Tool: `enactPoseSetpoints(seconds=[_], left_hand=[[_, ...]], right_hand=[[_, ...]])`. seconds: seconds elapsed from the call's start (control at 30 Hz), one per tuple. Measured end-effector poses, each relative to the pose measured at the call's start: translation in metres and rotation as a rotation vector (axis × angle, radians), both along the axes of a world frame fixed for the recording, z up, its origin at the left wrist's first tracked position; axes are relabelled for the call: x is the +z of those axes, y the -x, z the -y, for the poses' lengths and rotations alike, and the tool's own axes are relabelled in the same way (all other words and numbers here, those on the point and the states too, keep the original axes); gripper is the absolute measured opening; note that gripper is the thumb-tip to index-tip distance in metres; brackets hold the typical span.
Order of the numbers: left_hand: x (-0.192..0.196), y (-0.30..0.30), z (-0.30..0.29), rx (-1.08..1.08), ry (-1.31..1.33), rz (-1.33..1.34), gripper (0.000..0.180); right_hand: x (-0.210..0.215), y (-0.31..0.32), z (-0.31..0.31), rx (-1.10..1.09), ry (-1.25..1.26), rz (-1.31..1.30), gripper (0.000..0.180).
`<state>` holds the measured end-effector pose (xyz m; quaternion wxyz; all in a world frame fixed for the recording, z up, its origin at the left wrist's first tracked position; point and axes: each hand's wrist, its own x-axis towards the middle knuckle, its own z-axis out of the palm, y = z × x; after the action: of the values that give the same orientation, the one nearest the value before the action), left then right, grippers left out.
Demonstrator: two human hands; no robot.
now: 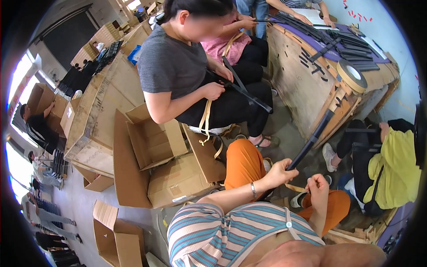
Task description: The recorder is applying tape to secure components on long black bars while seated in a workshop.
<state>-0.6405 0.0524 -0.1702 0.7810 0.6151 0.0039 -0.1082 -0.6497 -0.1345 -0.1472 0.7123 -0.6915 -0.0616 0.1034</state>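
My left hand point(279, 174) is wrapped round a long black bar point(318, 127), which slants up and away to the right above my orange-clad knees. Its lower end passes behind my wrist. My right hand point(317, 187) is closed in a pinch on a thin tan strip point(295, 188), which runs between the two hands near the bar. Where the strip meets the bar is hidden by my left hand. Past the bar's far end, a wide roll of tape point(351, 76) lies at the corner of a wooden workbench point(296, 80).
Ahead, a co-worker in a grey shirt point(171, 60) holds black bars point(247, 91) and tan strips. Black bars point(351, 51) are piled on the bench. Open cardboard boxes point(178, 180) stand at my left. A person in yellow point(391, 169) sits at right.
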Motion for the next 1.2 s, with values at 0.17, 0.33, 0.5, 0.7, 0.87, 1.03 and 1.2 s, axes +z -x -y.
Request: enactPoseSetpoints(seconds=[0.17, 0.33, 0.5, 0.7, 0.87, 1.03, 1.2], left_hand=[[-0.03, 0.001, -0.014, -0.072, 0.051, -0.099, 0.019], [-0.038, 0.009, -0.015, -0.092, 0.249, -0.084, 0.028], [-0.017, -0.009, -0.003, -0.183, 0.346, -0.045, 0.031], [0.024, -0.021, -0.005, -0.312, 0.239, -0.012, 0.029], [0.051, -0.016, -0.011, -0.344, 0.122, -0.024, 0.027], [0.057, -0.006, -0.012, -0.351, 0.098, -0.071, 0.026], [0.057, -0.001, -0.014, -0.335, 0.088, -0.084, 0.025]], right_hand=[[0.01, -0.006, 0.008, -0.093, 0.02, 0.036, 0.01], [0.021, -0.009, 0.004, -0.024, -0.068, -0.017, 0.007], [0.023, -0.012, 0.007, -0.109, -0.07, 0.014, 0.013], [0.045, -0.028, 0.014, -0.184, -0.043, 0.112, 0.011], [0.064, -0.04, 0.009, -0.151, 0.007, 0.328, 0.014], [0.068, -0.044, 0.008, -0.16, 0.013, 0.378, 0.014], [0.067, -0.046, 0.002, -0.22, 0.03, 0.437, 0.013]])
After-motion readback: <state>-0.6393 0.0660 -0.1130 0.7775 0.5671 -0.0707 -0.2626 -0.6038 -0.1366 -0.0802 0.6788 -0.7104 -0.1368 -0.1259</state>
